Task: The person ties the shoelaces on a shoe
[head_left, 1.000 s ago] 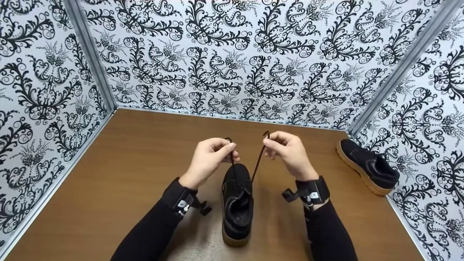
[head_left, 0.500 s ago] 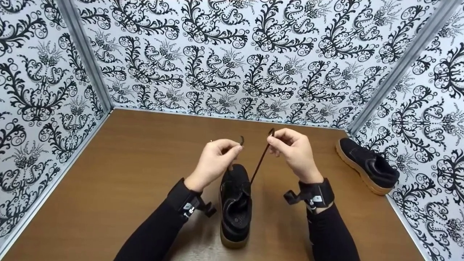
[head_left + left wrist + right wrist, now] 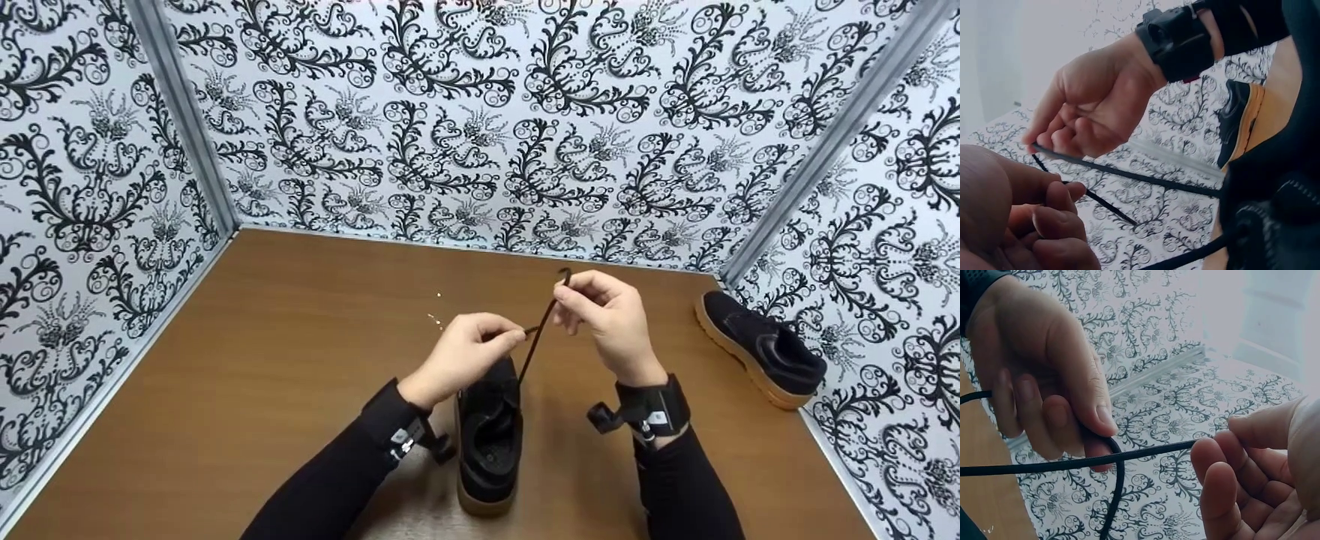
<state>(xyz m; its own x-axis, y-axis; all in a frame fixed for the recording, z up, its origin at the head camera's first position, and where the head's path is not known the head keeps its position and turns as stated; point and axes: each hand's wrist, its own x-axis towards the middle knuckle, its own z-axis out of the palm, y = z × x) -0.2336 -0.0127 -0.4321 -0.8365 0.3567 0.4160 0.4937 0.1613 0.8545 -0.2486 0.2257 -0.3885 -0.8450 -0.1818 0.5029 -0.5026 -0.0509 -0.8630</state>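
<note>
A black shoe (image 3: pixel 471 469) with a tan sole stands on the table, toe away from me, below both hands. My left hand (image 3: pixel 465 358) pinches one shoelace (image 3: pixel 1109 208) between thumb and forefinger, over the toe; the free tip sticks out past the fingertips. To its right and higher, my right hand (image 3: pixel 613 322) pinches the other lace (image 3: pixel 1067 464), which runs taut up from the shoe with its tip bent above the fingers. In the right wrist view the left lace crosses the taut one, close in front of the left fingertips. The left hand partly covers the toe.
A second black shoe (image 3: pixel 757 346) with a tan sole lies at the right, near the side wall. Patterned panels (image 3: pixel 480 135) enclose the brown wooden table (image 3: pixel 300 337) at the back and both sides. Each wrist carries a strapped camera.
My left hand has moved right and, lately, down with its lace, so that the tip now meets the right-hand lace. My right hand has shifted slightly right, still pinching its lace.
</note>
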